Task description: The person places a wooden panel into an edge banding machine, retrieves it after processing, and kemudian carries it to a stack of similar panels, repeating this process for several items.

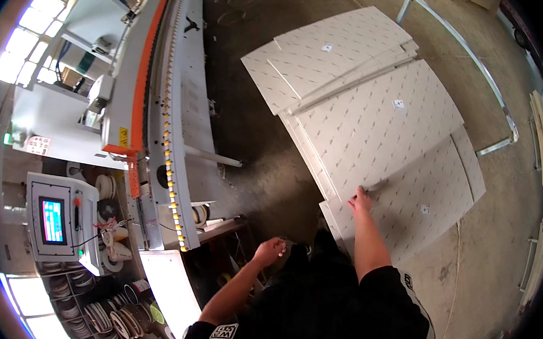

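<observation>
Plainly nearest are the person's black sleeves [394,301], with a bare forearm reaching out of each. The left hand [271,251] hangs in the air beside the machine, its fingers curled in toward the palm; whether they have hold of anything cannot be told. The right hand [361,202] is over the nearer end of the stack of pale panels [373,138], close to its left edge, its fingers bent and drawn together with only a small gap at most; contact with the top sheet, or a grip on it, cannot be made out.

The stack lies ahead and to the right, slanting away, its sheets covered in small repeated dark marks and bearing a few small white labels [398,104]. A further panel [347,53] continues it at the far end.

To the left is a white surface [168,284], with round rolls [126,324] packed beside it and a grey control box [63,219] with a lit screen beyond. The long machine [188,102] runs forward with an orange band and a row of yellow rollers [168,154]. Farther off, a metal frame [471,56] stands past the panels, and bright windows [32,38] show at far left.
</observation>
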`<state>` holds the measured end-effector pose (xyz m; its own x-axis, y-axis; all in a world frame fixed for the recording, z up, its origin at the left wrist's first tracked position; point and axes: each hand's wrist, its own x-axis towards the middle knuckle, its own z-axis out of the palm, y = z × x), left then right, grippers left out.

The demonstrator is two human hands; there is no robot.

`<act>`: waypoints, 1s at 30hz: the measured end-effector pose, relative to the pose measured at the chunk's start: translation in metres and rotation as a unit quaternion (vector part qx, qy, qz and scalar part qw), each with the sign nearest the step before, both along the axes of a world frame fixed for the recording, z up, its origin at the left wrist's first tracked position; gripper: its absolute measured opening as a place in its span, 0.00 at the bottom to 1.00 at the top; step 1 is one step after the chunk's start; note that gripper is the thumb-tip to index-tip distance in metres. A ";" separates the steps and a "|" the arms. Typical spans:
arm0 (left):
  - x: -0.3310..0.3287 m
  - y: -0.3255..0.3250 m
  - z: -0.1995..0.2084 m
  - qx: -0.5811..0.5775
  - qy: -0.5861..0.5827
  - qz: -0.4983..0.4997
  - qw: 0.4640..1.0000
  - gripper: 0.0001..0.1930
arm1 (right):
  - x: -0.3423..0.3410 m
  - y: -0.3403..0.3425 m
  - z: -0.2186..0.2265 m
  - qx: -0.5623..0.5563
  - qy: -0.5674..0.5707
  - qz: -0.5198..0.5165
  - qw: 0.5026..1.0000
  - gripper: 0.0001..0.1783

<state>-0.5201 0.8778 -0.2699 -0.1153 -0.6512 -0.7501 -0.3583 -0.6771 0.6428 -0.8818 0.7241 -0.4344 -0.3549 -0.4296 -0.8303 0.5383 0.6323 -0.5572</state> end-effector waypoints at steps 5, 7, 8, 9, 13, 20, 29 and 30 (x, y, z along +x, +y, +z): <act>-0.013 -0.058 -0.029 -0.025 0.039 -0.069 0.997 0.17 | -0.002 0.004 0.017 -0.019 -0.020 0.048 0.998 0.18; -0.029 -0.081 -0.027 0.005 0.044 -0.066 0.997 0.16 | -0.004 0.013 0.016 -0.040 -0.004 0.059 0.997 0.17; -0.035 -0.091 -0.026 0.018 0.045 -0.061 0.997 0.16 | 0.002 0.015 0.021 -0.041 0.026 0.058 0.997 0.17; -0.041 -0.098 -0.034 0.036 0.053 -0.053 0.997 0.16 | 0.007 0.019 0.021 -0.041 0.056 0.056 0.996 0.17; -0.066 -0.115 -0.065 0.094 0.098 0.021 0.991 0.17 | 0.024 0.073 0.016 -0.042 0.041 0.140 0.988 0.19; -0.084 -0.079 -0.142 0.137 0.219 0.272 0.927 0.19 | 0.070 0.058 0.119 -0.005 0.417 0.610 0.673 0.19; -0.064 -0.067 -0.133 0.179 0.220 0.259 0.923 0.17 | 0.179 -0.018 0.110 -0.217 0.214 0.621 0.722 0.41; -0.063 -0.064 -0.140 0.167 0.310 0.328 0.877 0.16 | 0.189 -0.001 0.094 -0.291 -0.010 0.620 0.729 0.33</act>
<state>-0.5829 0.8138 -0.4100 -0.2515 -0.4852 -0.8375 0.5261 -0.7948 0.3024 -0.6928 0.7226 -0.3408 0.6154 -0.6911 -0.3791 -0.2333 0.2997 -0.9251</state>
